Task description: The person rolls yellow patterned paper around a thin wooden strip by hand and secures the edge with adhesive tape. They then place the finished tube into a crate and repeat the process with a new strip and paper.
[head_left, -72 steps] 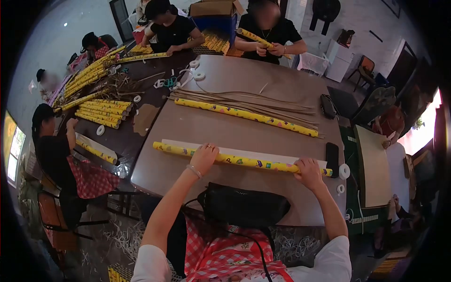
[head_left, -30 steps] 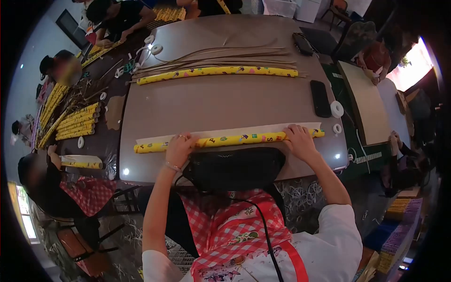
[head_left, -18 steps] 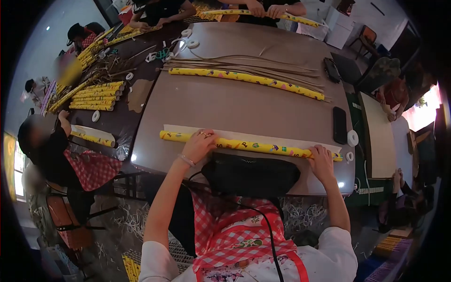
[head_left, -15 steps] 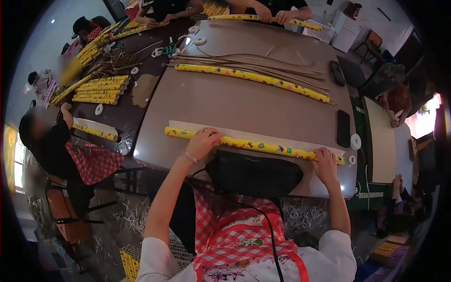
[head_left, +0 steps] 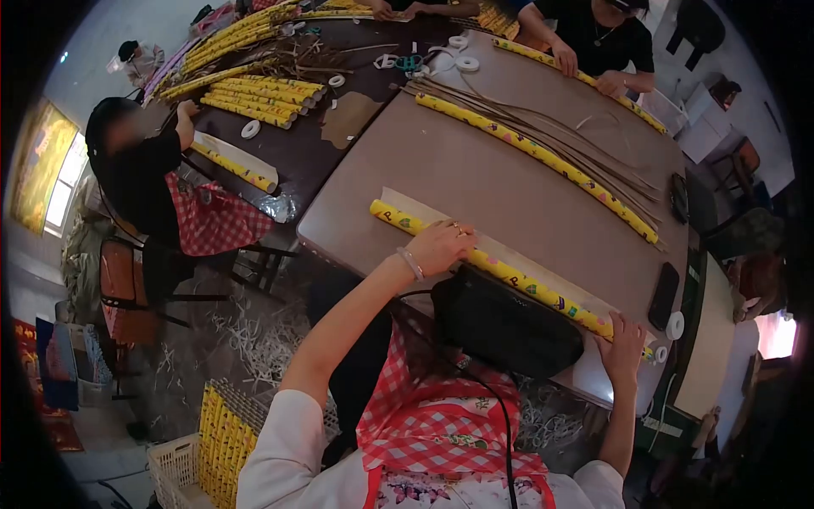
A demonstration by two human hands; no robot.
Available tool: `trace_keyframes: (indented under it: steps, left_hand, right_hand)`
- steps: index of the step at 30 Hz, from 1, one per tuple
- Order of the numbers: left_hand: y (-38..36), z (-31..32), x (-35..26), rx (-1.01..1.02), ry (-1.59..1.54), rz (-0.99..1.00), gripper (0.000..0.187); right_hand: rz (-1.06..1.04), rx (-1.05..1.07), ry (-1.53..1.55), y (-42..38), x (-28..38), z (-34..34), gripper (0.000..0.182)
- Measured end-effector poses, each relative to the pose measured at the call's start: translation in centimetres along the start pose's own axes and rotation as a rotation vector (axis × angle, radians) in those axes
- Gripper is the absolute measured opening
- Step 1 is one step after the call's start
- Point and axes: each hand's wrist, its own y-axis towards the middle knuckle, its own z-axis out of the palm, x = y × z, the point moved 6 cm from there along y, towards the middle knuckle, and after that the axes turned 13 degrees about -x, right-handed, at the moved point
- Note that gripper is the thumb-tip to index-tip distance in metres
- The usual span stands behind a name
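Yellow, print-patterned slim paper roll (head_left: 543,293) lies, in my head view, along the near side of the brown, smooth-topped table (head_left: 381,157), its pale paper flap (head_left: 407,201) open on the far side. My left hand (head_left: 441,248) and right hand (head_left: 623,346) bend their fingers over it, well apart; gripping or merely pressing, I can't tell. I judge it light, stiff lengthwise, easily creased: best held gently near both ends.

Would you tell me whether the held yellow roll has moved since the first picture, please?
Yes, the yellow roll moved away from the phone, toward the near table edge.
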Motion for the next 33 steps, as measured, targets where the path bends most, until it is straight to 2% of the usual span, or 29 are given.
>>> trace_keyframes:
  steps: [3, 7, 13, 16, 22, 24, 33]
  left_hand:
    - [0.7, -0.9, -1.0, 0.048, 0.003, 0.074, 0.031]
    - [1.0, -1.9, -2.8, 0.057, 0.0, 0.025, 0.028]
    - [0.6, -1.2, -2.7, 0.1, -0.046, 0.048, 0.028]
    - [0.3, -0.6, -2.2, 0.135, -0.037, -0.001, 0.028]
    - [-0.4, 1.0, -1.0, 0.144, -0.01, -0.055, 0.03]
    - [-0.5, 1.0, -0.9, 0.152, -0.007, -0.058, 0.032]
    - [-0.4, 1.0, -0.7, 0.228, 0.002, -0.09, 0.035]
  right_hand:
    - [-0.029, -0.013, 0.031, -0.3, 1.0, -1.8, 0.06]
    - [0.035, 0.072, -0.002, -2.5, 1.6, -2.0, 0.053]
    - [0.01, -0.02, -0.051, -4.7, 1.3, -1.4, 0.046]
    - [0.078, -0.059, 0.087, -4.5, 0.4, -0.5, 0.051]
    - [0.116, -0.081, 0.225, -3.8, -1.3, 1.7, 0.037]
    - [0.138, -0.186, 0.32, -3.7, -2.1, 2.2, 0.031]
    - [0.143, -0.116, 0.348, -3.4, -1.7, 1.4, 0.029]
